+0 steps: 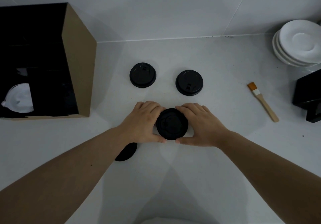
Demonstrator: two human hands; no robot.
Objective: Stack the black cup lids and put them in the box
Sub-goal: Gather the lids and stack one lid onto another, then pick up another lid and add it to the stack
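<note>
I see both hands, left (142, 121) and right (201, 124), with their grip closed around one lid (172, 124) on the surface (217, 163). Box (78, 58) stands far left.

counter (217, 64) open, box (78, 58) probably reachable
</note>
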